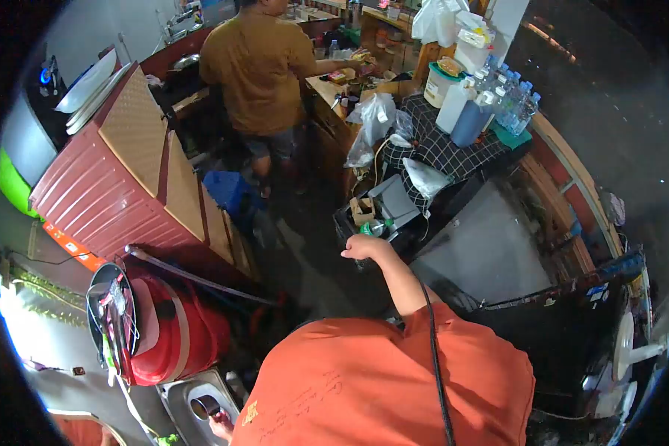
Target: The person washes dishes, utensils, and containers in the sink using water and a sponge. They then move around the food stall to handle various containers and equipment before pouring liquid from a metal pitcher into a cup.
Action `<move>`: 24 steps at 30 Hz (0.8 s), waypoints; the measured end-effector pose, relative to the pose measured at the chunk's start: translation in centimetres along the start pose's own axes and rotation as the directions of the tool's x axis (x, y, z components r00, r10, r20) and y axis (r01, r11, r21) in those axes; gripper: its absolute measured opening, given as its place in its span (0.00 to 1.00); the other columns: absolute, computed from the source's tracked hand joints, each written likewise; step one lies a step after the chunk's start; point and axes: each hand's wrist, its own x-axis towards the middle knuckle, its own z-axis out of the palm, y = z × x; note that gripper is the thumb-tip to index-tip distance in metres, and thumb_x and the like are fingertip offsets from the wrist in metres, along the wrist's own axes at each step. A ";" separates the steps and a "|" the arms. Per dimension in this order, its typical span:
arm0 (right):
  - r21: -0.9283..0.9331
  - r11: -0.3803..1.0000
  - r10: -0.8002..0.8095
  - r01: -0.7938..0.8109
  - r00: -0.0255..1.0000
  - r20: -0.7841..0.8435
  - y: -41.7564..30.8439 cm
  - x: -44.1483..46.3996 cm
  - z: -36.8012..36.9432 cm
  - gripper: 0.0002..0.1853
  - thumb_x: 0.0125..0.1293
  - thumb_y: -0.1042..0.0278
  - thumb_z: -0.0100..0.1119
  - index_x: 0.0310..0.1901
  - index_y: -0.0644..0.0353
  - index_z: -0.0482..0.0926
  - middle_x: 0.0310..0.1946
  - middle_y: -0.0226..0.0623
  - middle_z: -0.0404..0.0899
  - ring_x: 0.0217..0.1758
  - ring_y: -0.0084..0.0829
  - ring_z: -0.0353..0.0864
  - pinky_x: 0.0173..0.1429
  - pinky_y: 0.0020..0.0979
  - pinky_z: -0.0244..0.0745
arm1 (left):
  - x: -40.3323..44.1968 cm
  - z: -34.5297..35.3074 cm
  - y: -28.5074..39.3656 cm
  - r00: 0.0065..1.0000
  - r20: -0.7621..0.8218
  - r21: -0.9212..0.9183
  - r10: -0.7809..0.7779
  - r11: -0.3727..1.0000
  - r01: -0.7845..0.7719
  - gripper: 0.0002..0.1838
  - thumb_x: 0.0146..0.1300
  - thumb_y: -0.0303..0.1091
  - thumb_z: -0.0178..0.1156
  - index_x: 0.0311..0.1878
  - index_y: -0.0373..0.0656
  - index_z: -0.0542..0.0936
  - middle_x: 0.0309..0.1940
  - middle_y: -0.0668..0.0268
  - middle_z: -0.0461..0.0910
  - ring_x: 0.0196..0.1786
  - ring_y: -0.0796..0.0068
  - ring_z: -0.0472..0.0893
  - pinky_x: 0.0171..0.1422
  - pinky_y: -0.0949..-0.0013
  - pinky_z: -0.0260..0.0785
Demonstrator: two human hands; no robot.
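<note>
My right hand (363, 247) reaches out in front of me with its fingers curled. What they hold, if anything, is hidden. Just beyond it, a green plastic bottle (377, 227) and a small cardboard box (362, 210) lie in a dark open container (342, 223). Low at the left, my left hand (221, 426) is partly covered by my orange shirt. Its fingers are closed on a small round cup (203, 406) with a dark side, over a metal sink (182, 401).
A red barrel (178, 327) with a basin of utensils (111, 312) stands by the sink. A red cabinet (119, 171) is ahead left. Another person (256, 67) works at a counter. Several bottles (516, 104) crowd a checkered cloth (453, 152) at right.
</note>
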 end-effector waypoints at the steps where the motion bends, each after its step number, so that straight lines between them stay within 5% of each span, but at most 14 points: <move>1: 0.003 1.000 0.015 -0.015 1.000 0.025 0.2 -0.1 -0.9 0.27 0.68 0.45 0.55 0.43 0.69 0.84 0.46 0.54 0.83 0.53 0.53 0.80 0.57 0.46 0.74 | 0.5 0.1 -0.3 0.982 -0.083 0.324 0.168 0.937 -0.133 0.06 0.67 0.22 0.58 0.45 0.35 0.76 0.30 0.66 0.76 0.32 0.74 0.76 0.37 0.65 0.78; 3: 0.091 0.996 0.014 -0.015 1.000 0.010 0.2 -1.2 -3.4 0.28 0.68 0.43 0.56 0.47 0.67 0.84 0.48 0.51 0.83 0.54 0.49 0.81 0.58 0.43 0.74 | 1.2 -0.1 -0.2 0.931 -0.114 0.622 0.348 0.755 -0.206 0.05 0.67 0.23 0.58 0.45 0.35 0.76 0.30 0.67 0.75 0.31 0.74 0.75 0.37 0.66 0.78; 5: 0.256 0.959 -0.105 0.118 0.992 -0.064 0.0 -2.8 -6.6 0.21 0.70 0.50 0.58 0.50 0.61 0.83 0.45 0.37 0.85 0.50 0.31 0.82 0.56 0.32 0.74 | 1.6 -0.6 0.3 0.989 0.001 0.157 0.150 0.976 -0.148 0.05 0.69 0.24 0.56 0.46 0.37 0.77 0.29 0.68 0.73 0.30 0.76 0.74 0.36 0.67 0.77; 8: 0.741 0.500 -0.391 0.448 0.880 -0.269 -5.7 -12.8 -14.1 0.19 0.72 0.61 0.57 0.59 0.62 0.76 0.50 0.33 0.81 0.53 0.27 0.80 0.54 0.28 0.75 | 1.1 -0.9 1.5 0.978 -0.139 0.125 0.157 0.982 -0.140 0.06 0.72 0.31 0.54 0.42 0.39 0.76 0.30 0.68 0.72 0.31 0.75 0.75 0.37 0.65 0.76; 9: 0.719 0.345 -0.539 0.603 0.755 -0.375 -7.2 -15.4 -15.7 0.17 0.72 0.64 0.56 0.55 0.67 0.77 0.50 0.39 0.81 0.51 0.27 0.81 0.52 0.29 0.76 | 0.8 -1.2 1.9 0.980 -0.161 0.061 0.114 0.993 -0.105 0.07 0.73 0.33 0.54 0.41 0.39 0.76 0.30 0.68 0.72 0.31 0.75 0.75 0.37 0.64 0.76; 10: 0.531 0.464 -0.624 0.709 0.687 -0.372 -8.7 -19.0 -18.0 0.22 0.73 0.55 0.55 0.53 0.68 0.77 0.48 0.40 0.81 0.51 0.29 0.80 0.54 0.32 0.76 | 0.4 -1.3 1.9 0.967 -0.219 0.053 0.133 0.991 -0.124 0.10 0.73 0.37 0.53 0.39 0.40 0.75 0.28 0.67 0.73 0.31 0.73 0.76 0.38 0.62 0.75; 11: 0.409 0.387 -0.771 0.827 0.533 -0.349 -9.9 -21.7 -19.5 0.24 0.73 0.52 0.54 0.53 0.68 0.77 0.48 0.41 0.81 0.51 0.33 0.80 0.54 0.35 0.75 | 0.4 -1.9 2.4 0.991 -0.091 -0.001 0.094 0.996 -0.094 0.09 0.73 0.36 0.53 0.39 0.41 0.75 0.28 0.67 0.73 0.31 0.72 0.76 0.38 0.61 0.75; 13: 0.335 -0.131 -0.984 0.933 -0.082 -0.158 -12.5 -26.3 -21.2 0.28 0.73 0.46 0.52 0.54 0.69 0.78 0.48 0.45 0.80 0.51 0.41 0.80 0.54 0.41 0.75 | 0.1 -2.7 2.8 0.982 -0.145 0.012 0.121 0.993 -0.120 0.09 0.74 0.36 0.53 0.39 0.41 0.74 0.28 0.66 0.74 0.31 0.71 0.77 0.38 0.59 0.75; 15: 0.373 -0.245 -0.953 0.895 -0.293 0.077 -15.3 -30.8 -22.2 0.27 0.76 0.48 0.49 0.53 0.69 0.80 0.46 0.45 0.80 0.47 0.42 0.81 0.49 0.41 0.75 | 0.1 -3.3 3.5 0.983 -0.155 0.032 0.103 0.995 -0.099 0.09 0.74 0.35 0.52 0.39 0.41 0.74 0.28 0.66 0.74 0.31 0.71 0.76 0.38 0.57 0.75; 18: 0.326 -0.238 -0.889 0.915 -0.341 0.306 -16.7 -35.5 -22.9 0.29 0.71 0.47 0.54 0.54 0.71 0.77 0.47 0.44 0.79 0.51 0.47 0.79 0.55 0.45 0.73 | 0.0 -3.5 4.0 0.920 -0.348 0.106 0.179 0.983 -0.151 0.08 0.74 0.35 0.52 0.42 0.41 0.74 0.28 0.66 0.73 0.29 0.72 0.76 0.37 0.59 0.76; 20: 0.079 -0.156 -0.892 0.985 -0.175 0.418 -17.8 -38.1 -23.3 0.21 0.74 0.57 0.49 0.54 0.68 0.80 0.39 0.40 0.77 0.46 0.37 0.81 0.45 0.33 0.73 | 0.1 -4.1 4.4 0.911 -0.378 0.121 0.168 0.984 -0.131 0.09 0.74 0.36 0.52 0.44 0.40 0.74 0.27 0.66 0.74 0.27 0.72 0.76 0.34 0.63 0.76; 22: -0.010 -0.156 -0.871 0.988 -0.133 0.473 -18.0 -41.0 -23.8 0.20 0.74 0.58 0.50 0.53 0.68 0.80 0.40 0.44 0.77 0.49 0.39 0.80 0.49 0.35 0.73 | 0.0 -4.6 4.6 0.940 -0.291 0.071 0.177 0.984 -0.163 0.11 0.74 0.39 0.52 0.44 0.40 0.75 0.24 0.66 0.75 0.24 0.71 0.76 0.30 0.67 0.77; 23: -0.107 -0.154 -0.856 0.982 -0.078 0.511 -18.1 -42.0 -23.4 0.19 0.73 0.59 0.51 0.53 0.67 0.79 0.41 0.47 0.76 0.51 0.41 0.79 0.53 0.37 0.74 | -0.4 -4.5 4.6 0.890 -0.403 0.200 0.212 0.970 -0.141 0.12 0.74 0.40 0.52 0.44 0.40 0.75 0.25 0.67 0.75 0.25 0.72 0.76 0.31 0.68 0.77; 24: 0.016 0.056 -0.971 0.998 0.051 0.234 -18.4 -42.4 -22.0 0.13 0.67 0.69 0.54 0.23 0.56 0.72 0.20 0.29 0.61 0.23 0.28 0.63 0.26 0.32 0.54 | -0.3 -4.7 4.3 0.888 -0.403 0.205 0.221 0.967 -0.148 0.12 0.74 0.40 0.52 0.44 0.40 0.75 0.25 0.67 0.75 0.25 0.73 0.76 0.32 0.68 0.77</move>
